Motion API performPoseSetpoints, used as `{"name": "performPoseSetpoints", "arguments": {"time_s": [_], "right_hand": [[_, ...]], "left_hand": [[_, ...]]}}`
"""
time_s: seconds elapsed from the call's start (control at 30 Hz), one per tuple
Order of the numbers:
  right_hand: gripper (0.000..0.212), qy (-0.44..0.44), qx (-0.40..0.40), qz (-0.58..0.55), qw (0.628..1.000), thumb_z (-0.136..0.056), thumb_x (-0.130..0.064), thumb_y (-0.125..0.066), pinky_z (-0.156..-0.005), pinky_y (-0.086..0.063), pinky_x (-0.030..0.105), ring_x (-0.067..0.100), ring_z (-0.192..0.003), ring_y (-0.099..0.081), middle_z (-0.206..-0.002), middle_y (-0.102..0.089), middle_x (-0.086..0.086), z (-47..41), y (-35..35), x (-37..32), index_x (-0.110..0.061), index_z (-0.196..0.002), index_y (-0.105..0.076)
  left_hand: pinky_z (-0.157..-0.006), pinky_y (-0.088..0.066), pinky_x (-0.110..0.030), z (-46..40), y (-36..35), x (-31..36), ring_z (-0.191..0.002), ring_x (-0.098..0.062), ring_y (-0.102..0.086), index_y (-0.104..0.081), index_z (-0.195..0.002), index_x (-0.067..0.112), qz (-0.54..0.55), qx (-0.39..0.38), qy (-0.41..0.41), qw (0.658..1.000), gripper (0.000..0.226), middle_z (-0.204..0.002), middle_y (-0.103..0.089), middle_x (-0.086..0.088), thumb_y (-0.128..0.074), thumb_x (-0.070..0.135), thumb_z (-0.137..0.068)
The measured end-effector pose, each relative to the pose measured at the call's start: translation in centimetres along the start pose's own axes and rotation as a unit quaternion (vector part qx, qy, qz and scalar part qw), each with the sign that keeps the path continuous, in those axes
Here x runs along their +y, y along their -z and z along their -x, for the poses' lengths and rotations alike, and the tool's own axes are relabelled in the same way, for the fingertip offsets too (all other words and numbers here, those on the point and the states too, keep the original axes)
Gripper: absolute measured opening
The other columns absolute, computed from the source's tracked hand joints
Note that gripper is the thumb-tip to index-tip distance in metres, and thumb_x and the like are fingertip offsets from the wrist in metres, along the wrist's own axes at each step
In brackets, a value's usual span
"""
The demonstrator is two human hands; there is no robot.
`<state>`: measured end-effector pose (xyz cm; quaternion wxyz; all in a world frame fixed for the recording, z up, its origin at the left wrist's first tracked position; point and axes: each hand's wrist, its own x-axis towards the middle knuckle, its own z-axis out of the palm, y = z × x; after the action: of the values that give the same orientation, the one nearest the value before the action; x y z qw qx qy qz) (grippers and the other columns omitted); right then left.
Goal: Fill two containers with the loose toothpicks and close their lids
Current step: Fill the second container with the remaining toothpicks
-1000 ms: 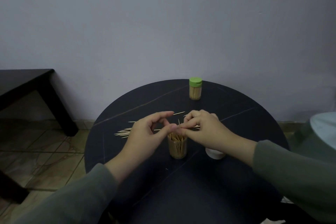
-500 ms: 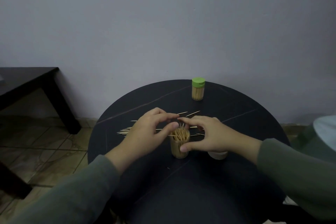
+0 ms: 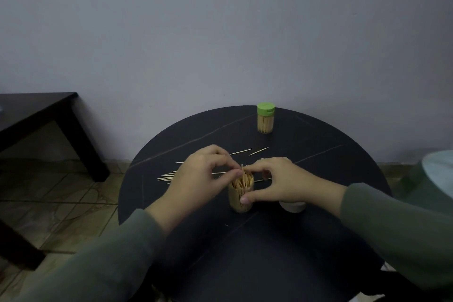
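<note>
An open clear container (image 3: 239, 200) full of toothpicks stands upright in the middle of the round black table (image 3: 269, 247). My right hand (image 3: 277, 182) holds it, thumb on its front wall and fingers curled round the rim. My left hand (image 3: 198, 179) pinches toothpicks at the container's mouth between thumb and fingers. Loose toothpicks (image 3: 169, 177) lie on the table left of and behind my hands. A second container with a shut green lid (image 3: 265, 119) stands at the far edge. A white lid (image 3: 293, 206) lies under my right wrist.
A dark low table (image 3: 36, 115) stands at the left over a tiled floor (image 3: 61, 203). A pale grey-green object (image 3: 438, 176) shows at the right edge. A plain wall runs behind the round table.
My right hand left the toothpicks at the top and now grips the container's side. My left hand closed in on the container's mouth. The view shifted slightly.
</note>
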<state>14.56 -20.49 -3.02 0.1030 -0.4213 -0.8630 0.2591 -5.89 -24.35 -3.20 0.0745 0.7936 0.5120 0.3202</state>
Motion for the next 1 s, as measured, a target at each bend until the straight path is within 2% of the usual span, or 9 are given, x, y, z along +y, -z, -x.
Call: {"name": "performPoseSetpoints", "arguments": {"time_s": [0.07,0.13,0.3,0.37,0.43,0.57,0.7,0.87,1.0], "right_hand": [[0.048,0.006,0.000,-0.004,1.000,-0.074,-0.058,-0.071,-0.106,-0.035,0.038,-0.011,-0.095,-0.047,-0.092,-0.051,-0.036,0.0,-0.1,0.1,-0.048,-0.118,-0.055],[0.041,0.010,0.005,-0.004,1.000,-0.075,-0.058,-0.071,-0.102,-0.036,0.037,-0.014,-0.088,-0.046,-0.088,-0.052,-0.035,0.0,-0.1,0.2,-0.050,-0.111,-0.054],[0.036,0.022,0.033,-0.012,0.999,-0.072,-0.059,-0.072,-0.091,-0.038,0.032,-0.009,-0.088,-0.052,-0.085,-0.058,-0.027,0.3,-0.4,0.5,-0.048,-0.104,-0.060],[0.030,0.025,0.033,-0.010,0.999,-0.075,-0.055,-0.072,-0.085,-0.035,0.030,-0.013,-0.083,-0.050,-0.080,-0.057,-0.025,0.4,-0.3,0.6,-0.045,-0.102,-0.062],[0.039,0.025,0.023,0.001,0.999,-0.078,-0.053,-0.070,-0.091,-0.038,0.032,-0.014,-0.085,-0.049,-0.084,-0.056,-0.029,0.5,-0.2,0.5,-0.041,-0.114,-0.063],[0.052,0.017,0.013,-0.001,1.000,-0.076,-0.057,-0.070,-0.103,-0.036,0.035,-0.019,-0.091,-0.046,-0.090,-0.053,-0.037,0.7,0.0,0.2,-0.043,-0.124,-0.058],[0.050,0.025,0.018,0.002,1.000,-0.077,-0.057,-0.070,-0.093,-0.034,0.029,-0.029,-0.084,-0.042,-0.080,-0.051,-0.041,0.7,0.0,0.1,-0.043,-0.123,-0.059],[0.050,0.022,0.011,0.006,1.000,-0.077,-0.055,-0.070,-0.096,-0.036,0.030,-0.027,-0.086,-0.043,-0.086,-0.051,-0.036,0.7,0.1,0.1,-0.041,-0.124,-0.058],[0.049,0.025,0.017,0.020,0.999,-0.080,-0.054,-0.068,-0.088,-0.034,0.027,-0.018,-0.081,-0.046,-0.085,-0.051,-0.032,0.5,0.0,0.3,-0.036,-0.124,-0.059]], "left_hand": [[-0.074,-0.038,-0.010,-0.2,-0.8,0.5,-0.090,0.008,-0.051,-0.069,-0.098,0.033,-0.017,0.007,0.003,1.000,0.012,-0.101,-0.060,0.017,-0.066,0.035,-0.086],[-0.075,-0.040,-0.010,0.0,-1.5,0.7,-0.088,0.010,-0.048,-0.064,-0.109,0.031,-0.036,0.009,-0.005,0.999,0.020,-0.106,-0.062,0.016,-0.064,0.032,-0.089],[-0.080,-0.050,-0.029,1.1,-1.4,0.7,-0.103,-0.010,-0.053,-0.055,-0.133,0.027,-0.082,-0.024,-0.089,0.992,0.044,-0.118,-0.064,0.016,-0.041,0.045,-0.096],[-0.088,-0.049,-0.035,1.5,-1.1,0.2,-0.119,-0.014,-0.051,-0.051,-0.138,0.027,-0.126,-0.069,-0.127,0.981,0.050,-0.131,-0.059,0.016,-0.034,0.051,-0.097],[-0.097,-0.043,-0.039,1.9,-0.6,-0.3,-0.138,-0.015,-0.037,-0.043,-0.143,0.029,-0.161,-0.109,-0.138,0.971,0.057,-0.140,-0.051,0.016,-0.028,0.059,-0.096],[-0.102,-0.036,-0.037,2.5,0.0,-0.6,-0.145,-0.013,-0.022,-0.036,-0.147,0.029,-0.171,-0.133,-0.146,0.965,0.064,-0.144,-0.046,0.015,-0.025,0.065,-0.095],[-0.101,-0.042,-0.047,2.5,0.2,-0.2,-0.143,-0.018,-0.026,-0.047,-0.141,0.026,-0.209,-0.077,-0.117,0.968,0.066,-0.147,-0.042,0.010,-0.021,0.066,-0.095],[-0.115,-0.015,-0.042,2.3,0.0,0.0,-0.146,-0.005,0.011,-0.033,-0.145,0.042,-0.167,-0.172,-0.087,0.967,0.072,-0.157,-0.011,0.019,-0.016,0.079,-0.085],[-0.111,-0.028,-0.043,2.0,-0.3,0.2,-0.147,-0.010,-0.009,-0.036,-0.145,0.035,-0.156,-0.107,-0.106,0.976,0.068,-0.154,-0.027,0.015,-0.021,0.072,-0.091]]}}
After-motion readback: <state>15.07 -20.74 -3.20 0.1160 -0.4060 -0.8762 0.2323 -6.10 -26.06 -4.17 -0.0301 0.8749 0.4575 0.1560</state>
